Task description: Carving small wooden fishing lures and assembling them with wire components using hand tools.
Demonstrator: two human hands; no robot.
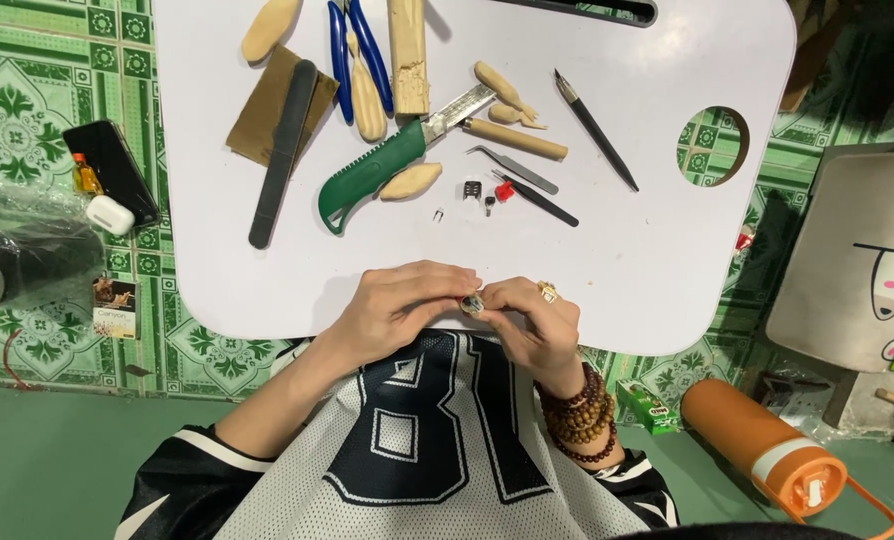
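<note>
Both hands meet at near edge of the white plastic lap table (267, 280). Left hand (399, 305) & right hand (532, 322) each pinch, fingers curled, a small dark round bead-like piece (473, 304). Looks like fine fitting work; next move prob needs steady grip, w/ slim metal tweezers (515, 168) near.

Setting: home hobby corner for wood carving. We note a white lap counter (667, 250) on green patterned floor tiles (27, 90), carved wooden pieces (367, 100), a green-handled knife (377, 170), sandpaper (262, 115), tweezers (512, 168) (a phone (117, 165) lies alongside).
</note>
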